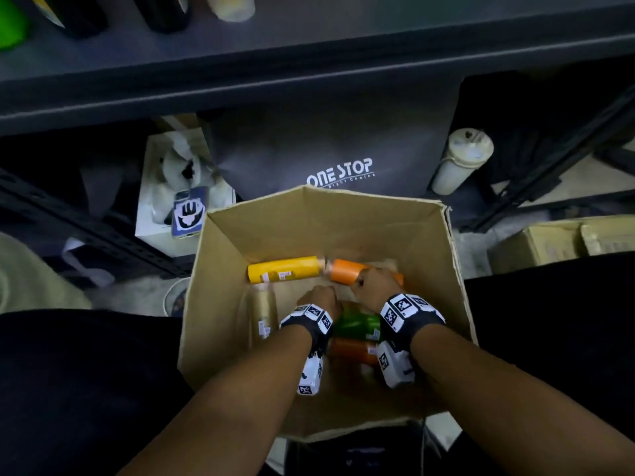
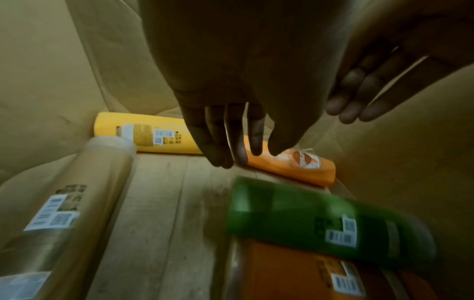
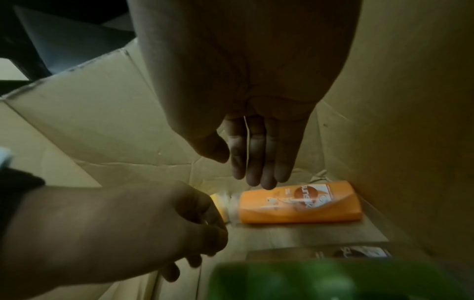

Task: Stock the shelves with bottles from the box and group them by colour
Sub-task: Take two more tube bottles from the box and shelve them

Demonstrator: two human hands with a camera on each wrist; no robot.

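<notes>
An open cardboard box (image 1: 457, 269) holds several bottles lying down. At its far end lie a yellow bottle (image 1: 285, 268) and an orange bottle (image 1: 345, 270). A gold bottle (image 1: 264, 310) lies on the left, and a green bottle (image 1: 357, 324) rests on a second orange bottle (image 1: 354, 350). Both hands reach into the box. My left hand (image 2: 246, 154) hangs with fingers pointing down over the gap between the yellow bottle (image 2: 143, 134) and the orange bottle (image 2: 295, 168), holding nothing. My right hand (image 3: 243, 168) hovers with straight fingers just above the orange bottle (image 3: 295, 203), not touching it.
A grey shelf (image 1: 309, 39) above the box carries a green bottle (image 1: 10, 22), black bottles (image 1: 82, 15) and a cream bottle (image 1: 233, 6). Below it sit a grey "ONE STOP" bag (image 1: 336, 146), a white bottle (image 1: 460, 159) and a white carton (image 1: 151, 214). Another cardboard box (image 1: 556, 242) stands to the right.
</notes>
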